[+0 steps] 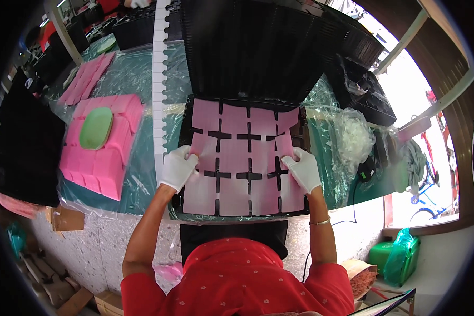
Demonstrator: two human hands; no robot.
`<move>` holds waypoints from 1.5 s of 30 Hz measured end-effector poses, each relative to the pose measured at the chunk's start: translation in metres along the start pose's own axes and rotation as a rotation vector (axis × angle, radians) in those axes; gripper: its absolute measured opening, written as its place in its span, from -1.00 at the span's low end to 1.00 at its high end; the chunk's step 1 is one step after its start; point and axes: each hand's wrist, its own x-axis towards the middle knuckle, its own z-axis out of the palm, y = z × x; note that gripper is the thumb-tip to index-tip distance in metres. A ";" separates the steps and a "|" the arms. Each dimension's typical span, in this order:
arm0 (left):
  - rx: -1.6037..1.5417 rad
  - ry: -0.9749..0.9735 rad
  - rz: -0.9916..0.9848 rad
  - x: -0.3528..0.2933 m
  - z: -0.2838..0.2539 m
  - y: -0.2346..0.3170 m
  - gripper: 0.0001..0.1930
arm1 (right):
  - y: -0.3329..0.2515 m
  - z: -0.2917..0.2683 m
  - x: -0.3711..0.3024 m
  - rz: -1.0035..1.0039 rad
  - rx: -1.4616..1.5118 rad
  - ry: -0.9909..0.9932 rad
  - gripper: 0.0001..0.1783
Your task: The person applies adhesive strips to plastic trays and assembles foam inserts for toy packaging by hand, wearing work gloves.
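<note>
A thin pink foam sheet (235, 158) with cross-shaped cut-outs lies over a black tray (188, 113) in front of me. The tray shows dark through the slots. My left hand (179, 167), in a white glove, pinches the sheet's left edge about halfway up. On the opposite edge my gloved right hand (303, 169) grips the sheet too, thumb on top. Near the far right corner, a flap of the sheet is lifted and folded.
Behind the tray rises a tall stack of black trays (253, 52). A white notched strip (159, 89) runs along its left. Further left, a green oval dish (96, 128) rests on stacked pink foam sheets (97, 168). Crumpled clear plastic (354, 134) lies to the right.
</note>
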 end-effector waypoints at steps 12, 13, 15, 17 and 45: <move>0.183 0.040 -0.032 0.008 0.003 0.016 -0.79 | 0.013 0.002 0.014 -0.049 0.061 0.223 -0.40; 0.183 0.035 -0.031 0.009 0.003 0.016 -0.79 | 0.015 0.001 0.015 -0.045 0.061 0.226 -0.40; 0.204 0.053 -0.026 0.008 0.004 0.013 -0.78 | 0.022 -0.003 0.018 -0.019 0.147 0.248 -0.39; 0.220 0.065 -0.026 0.006 0.004 0.015 -0.78 | 0.024 -0.005 0.019 0.018 0.255 0.213 -0.42; 0.119 0.126 -0.034 0.012 0.005 0.010 -0.75 | 0.035 -0.014 0.032 -0.144 0.012 0.275 -0.79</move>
